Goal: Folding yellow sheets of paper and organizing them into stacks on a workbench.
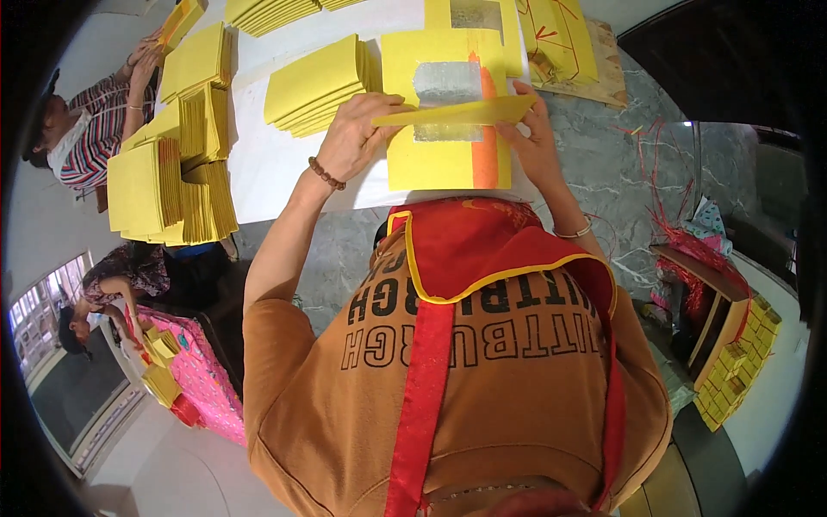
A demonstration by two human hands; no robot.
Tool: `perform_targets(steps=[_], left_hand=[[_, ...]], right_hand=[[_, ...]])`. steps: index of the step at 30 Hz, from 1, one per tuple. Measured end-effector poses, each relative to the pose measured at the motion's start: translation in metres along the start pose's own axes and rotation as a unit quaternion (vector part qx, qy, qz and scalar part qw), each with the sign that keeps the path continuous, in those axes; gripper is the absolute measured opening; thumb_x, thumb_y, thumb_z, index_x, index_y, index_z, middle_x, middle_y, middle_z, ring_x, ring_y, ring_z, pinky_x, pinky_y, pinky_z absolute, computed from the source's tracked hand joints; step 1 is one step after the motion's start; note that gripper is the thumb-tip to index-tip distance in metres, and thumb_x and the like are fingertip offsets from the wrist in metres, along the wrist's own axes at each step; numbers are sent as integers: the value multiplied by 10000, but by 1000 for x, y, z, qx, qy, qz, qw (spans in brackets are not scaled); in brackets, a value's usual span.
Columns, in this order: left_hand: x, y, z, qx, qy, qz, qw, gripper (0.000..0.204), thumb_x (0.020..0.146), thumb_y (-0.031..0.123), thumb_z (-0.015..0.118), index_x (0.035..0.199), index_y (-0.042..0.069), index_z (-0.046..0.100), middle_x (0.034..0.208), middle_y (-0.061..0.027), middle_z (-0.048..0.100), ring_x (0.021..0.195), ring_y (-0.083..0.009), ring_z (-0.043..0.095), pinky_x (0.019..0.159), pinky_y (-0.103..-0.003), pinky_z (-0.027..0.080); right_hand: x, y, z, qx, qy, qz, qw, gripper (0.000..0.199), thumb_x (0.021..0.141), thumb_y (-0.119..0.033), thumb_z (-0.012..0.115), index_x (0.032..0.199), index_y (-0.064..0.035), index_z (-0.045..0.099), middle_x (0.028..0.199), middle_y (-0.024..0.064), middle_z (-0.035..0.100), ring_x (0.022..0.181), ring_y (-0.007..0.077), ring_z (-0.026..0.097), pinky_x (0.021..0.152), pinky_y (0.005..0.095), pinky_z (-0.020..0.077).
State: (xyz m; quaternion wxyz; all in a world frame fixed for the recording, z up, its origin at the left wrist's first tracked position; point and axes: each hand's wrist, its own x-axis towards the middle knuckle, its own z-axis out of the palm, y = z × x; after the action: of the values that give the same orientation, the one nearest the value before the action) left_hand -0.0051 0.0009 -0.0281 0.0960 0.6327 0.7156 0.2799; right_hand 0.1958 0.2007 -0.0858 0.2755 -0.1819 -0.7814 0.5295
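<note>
Between my two hands a yellow paper sheet (pixel 461 113) is stretched, seen nearly edge-on. My left hand (pixel 355 133) is closed on its left end, thumb and fingers pinching it. At the other end, my right hand (pixel 533 136) grips the paper with its fingers bent round it. Behind the held sheet lies a larger yellow paper (pixel 405 168) bearing a silver rectangle and an orange stripe. To the left of that paper, close to my left hand, a fanned stack of yellow papers (pixel 314 82) rests on the white table (pixel 284 177).
Several stacks of folded yellow paper (pixel 142 194) line the table's left edge. A person in a striped top (pixel 103 121) works there, another person (pixel 129 271) beside a pink-covered table (pixel 202 362). At upper right is a red-tied yellow bundle (pixel 564 43); red strings (pixel 689 258) lie at right.
</note>
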Motion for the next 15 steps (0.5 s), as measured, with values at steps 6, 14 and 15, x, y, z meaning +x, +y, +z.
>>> perform_targets(steps=[6, 14, 15], left_hand=[[-18, 25, -12, -13, 17, -4, 1000, 202, 856, 107, 540, 1028, 35, 618, 1008, -119, 597, 936, -295, 530, 814, -374, 417], [-27, 32, 14, -144, 58, -208, 966, 273, 883, 249, 537, 928, -16, 584, 700, -152, 531, 676, -291, 502, 630, -376, 412], [-24, 31, 14, -155, 56, -248, 955, 284, 878, 264, 545, 922, -14, 575, 679, -152, 529, 640, -289, 502, 606, -370, 411]], right_hand=[[-12, -30, -22, -10, -147, 53, 988, 224, 820, -193, 619, 1014, -82, 637, 1033, 101, 616, 990, 240, 526, 883, 347, 373], [-14, -40, 3, 32, -46, 142, 988, 274, 858, -240, 579, 973, 9, 590, 710, 85, 600, 618, 130, 505, 580, 271, 414], [-13, -39, 5, 43, -21, 140, 989, 283, 859, -241, 579, 966, 22, 581, 671, 76, 583, 591, 108, 480, 544, 259, 401]])
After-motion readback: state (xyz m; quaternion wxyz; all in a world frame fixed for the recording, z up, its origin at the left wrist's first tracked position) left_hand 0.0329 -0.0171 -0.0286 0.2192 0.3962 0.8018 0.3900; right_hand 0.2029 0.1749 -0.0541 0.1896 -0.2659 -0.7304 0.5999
